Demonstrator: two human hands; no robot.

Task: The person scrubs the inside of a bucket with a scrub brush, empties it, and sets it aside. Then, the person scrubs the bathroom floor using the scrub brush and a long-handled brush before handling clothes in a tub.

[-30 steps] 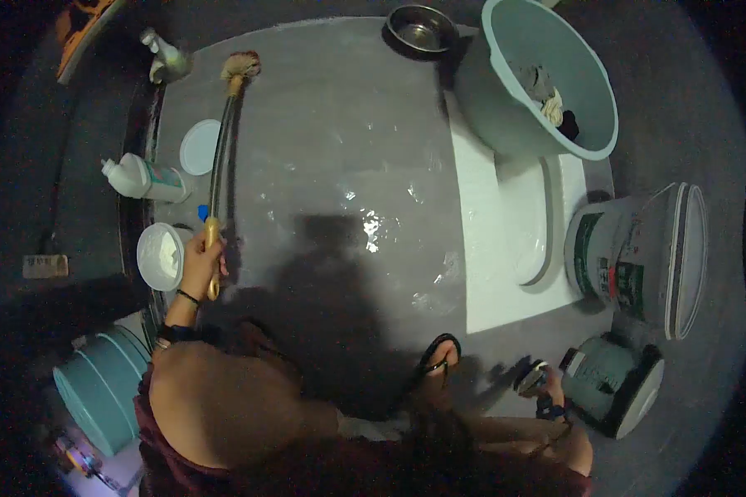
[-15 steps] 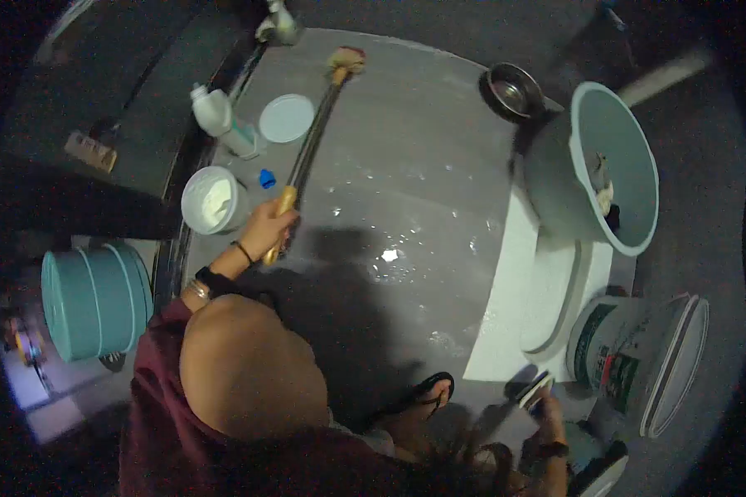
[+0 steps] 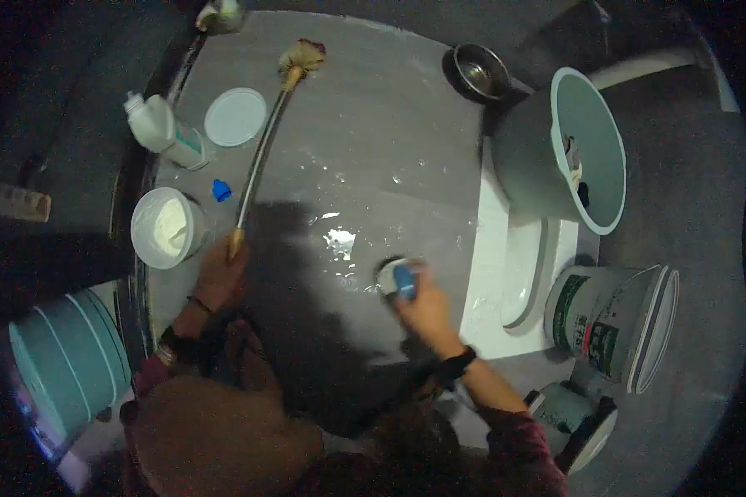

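Observation:
My left hand (image 3: 222, 275) is closed around the wooden end of a long-handled brush (image 3: 262, 157). Its metal shaft slants away over the wet grey floor (image 3: 381, 132), and the frayed bristle head lies at the far end. In my right hand (image 3: 429, 313) is a scrub brush (image 3: 404, 282) with a blue top and a pale rim, held low over the floor; whether it touches is hard to tell. Beside my left hand stands a white tub (image 3: 151, 232) with cream-coloured contents. A blue cap (image 3: 221, 190) lies just beyond it.
At left are a white bottle (image 3: 170, 137), a round white lid (image 3: 235, 118) and a teal container (image 3: 66, 356). To the right, a large grey-green basin (image 3: 522, 157) holds cloth, near a white squat toilet (image 3: 489, 306), a paint bucket (image 3: 613, 323) and a metal pan (image 3: 481, 73).
My right hand has come from the lower right, near the toilet's edge, to mid-floor with the scrub brush. My left hand still grips the long-handled brush. The view has shifted right.

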